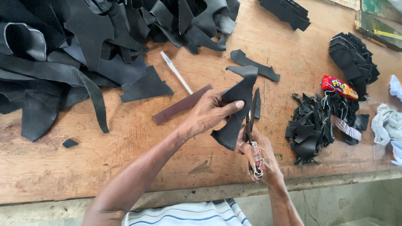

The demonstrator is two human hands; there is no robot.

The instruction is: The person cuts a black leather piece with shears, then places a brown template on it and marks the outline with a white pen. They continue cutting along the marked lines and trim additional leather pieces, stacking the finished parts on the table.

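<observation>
While gripped between thumb and fingers of left hand (209, 111), black leather piece (236, 109) held upright off table (138, 167), edge turned toward scissors (251, 125), probably so blades meet it squarely. Far left of left hand: leather heap (75, 50), presumably uncut stock kept within reach. Just beyond left hand: brown strip (181, 104) and white pen (176, 72), flat on wood. Right hand (259, 157) closed around scissor handles, blades pointing up alongside leather. Right of right hand: trimmings pile (318, 121), red snack pack (339, 87), white cloth (387, 121). Handle loops hidden by fingers; blade gap not discernible; cloth cut off at frame edge.
</observation>
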